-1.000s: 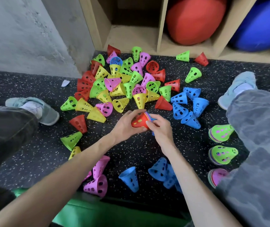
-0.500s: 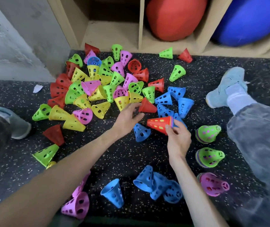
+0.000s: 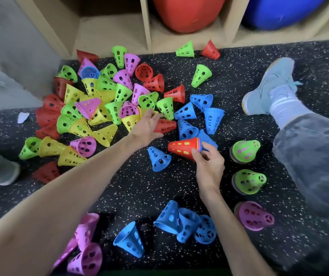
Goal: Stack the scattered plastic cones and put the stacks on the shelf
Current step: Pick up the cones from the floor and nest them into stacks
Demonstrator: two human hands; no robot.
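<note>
Several perforated plastic cones in red, yellow, green, pink and blue lie scattered on the dark speckled floor. My right hand (image 3: pixel 208 166) grips a small stack of cones (image 3: pixel 183 146) with a red one outermost, held on its side. My left hand (image 3: pixel 146 126) reaches over a lone red cone (image 3: pixel 166 125) at the pile's edge, thumb under it and fingers spread above; its fingers touch the cone. Three finished stacks stand at the right: a green-topped stack (image 3: pixel 244 150), a second green-topped stack (image 3: pixel 248 181) and a pink-topped stack (image 3: pixel 254 216). The wooden shelf (image 3: pixel 107 30) is at the top.
A red ball (image 3: pixel 187 12) and a blue ball (image 3: pixel 283 10) fill two shelf compartments; the left compartment holds nothing visible. My legs and pale blue shoes (image 3: pixel 269 86) flank the pile. Loose blue cones (image 3: pixel 181 220) and pink cones (image 3: pixel 84 246) lie near me. A grey wall is at left.
My left hand let go of the stack and reached forward to the lone red cone. My right hand kept the stack and shifted right. The view tilted closer to the shelf.
</note>
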